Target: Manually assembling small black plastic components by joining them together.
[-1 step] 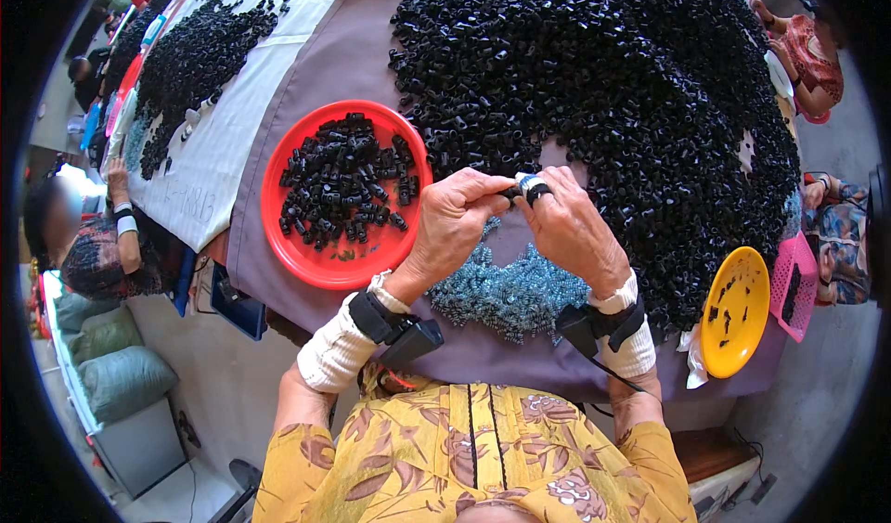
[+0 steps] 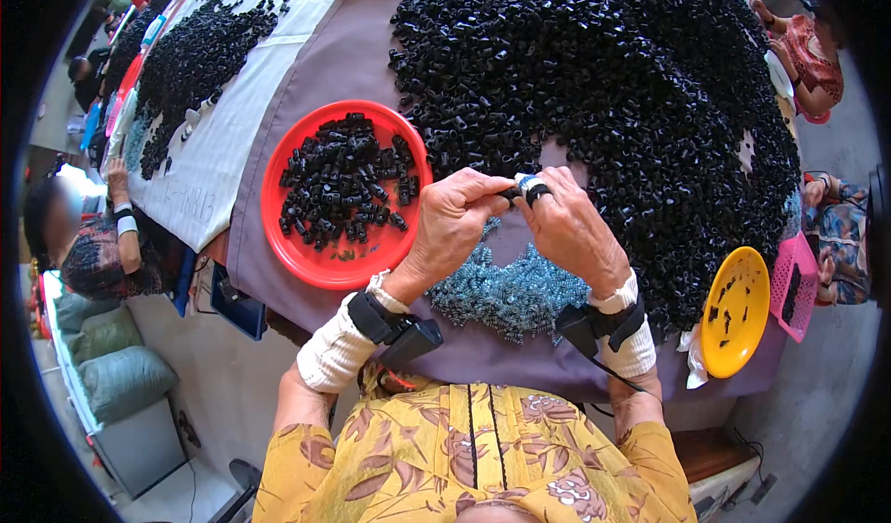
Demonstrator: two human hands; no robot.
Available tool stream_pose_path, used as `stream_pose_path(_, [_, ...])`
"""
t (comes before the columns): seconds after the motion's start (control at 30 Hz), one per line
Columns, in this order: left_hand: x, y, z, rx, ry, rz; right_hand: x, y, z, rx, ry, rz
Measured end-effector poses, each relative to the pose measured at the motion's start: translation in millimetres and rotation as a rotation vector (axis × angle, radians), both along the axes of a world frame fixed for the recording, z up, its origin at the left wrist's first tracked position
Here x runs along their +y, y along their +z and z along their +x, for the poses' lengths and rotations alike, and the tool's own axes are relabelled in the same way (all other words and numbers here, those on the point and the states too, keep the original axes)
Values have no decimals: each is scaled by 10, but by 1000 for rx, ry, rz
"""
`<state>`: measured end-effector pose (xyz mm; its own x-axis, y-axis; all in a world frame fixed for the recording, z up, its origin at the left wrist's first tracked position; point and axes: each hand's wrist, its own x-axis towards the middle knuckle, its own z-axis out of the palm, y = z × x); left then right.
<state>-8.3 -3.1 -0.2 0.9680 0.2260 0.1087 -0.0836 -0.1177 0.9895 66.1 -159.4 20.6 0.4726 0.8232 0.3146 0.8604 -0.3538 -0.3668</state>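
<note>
Over the near part of the table, my left hand (image 2: 447, 231) and my right hand (image 2: 577, 232) meet fingertip to fingertip. Pinched between them is a small black plastic piece (image 2: 509, 192), mostly covered by the fingers. One right finger wears a white and blue wrap (image 2: 533, 186). Below the hands spreads a heap of tiny blue-green pieces (image 2: 510, 291) that look like coil springs. To the left, a red round tray (image 2: 275, 231) holds many black cylindrical parts (image 2: 339, 184). A large heap of loose black parts (image 2: 594, 77) covers the table beyond my hands.
At the right edge lean a yellow plate (image 2: 736, 337) with a few black bits and a pink basket (image 2: 792, 291). A second table (image 2: 246, 119) with black heaps stands at left, a person (image 2: 102, 254) beside it. Two other people sit at the far right.
</note>
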Motion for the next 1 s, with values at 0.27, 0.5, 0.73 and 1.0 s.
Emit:
stream_pose_path(0.27, [-20,83,70,78,-12,-200,37,-80,-16,35,-137,192])
stream_pose_path(0.5, [-44,69,66,52,-16,-233,26,0,-29,-80,-158,270])
stream_pose_path(0.73, [-40,78,64,56,-17,-208,21,-16,-21,-110,-162,308])
stream_pose_path(1.0, [-20,93,43,40,-19,-112,26,22,-70,-165,-119,90])
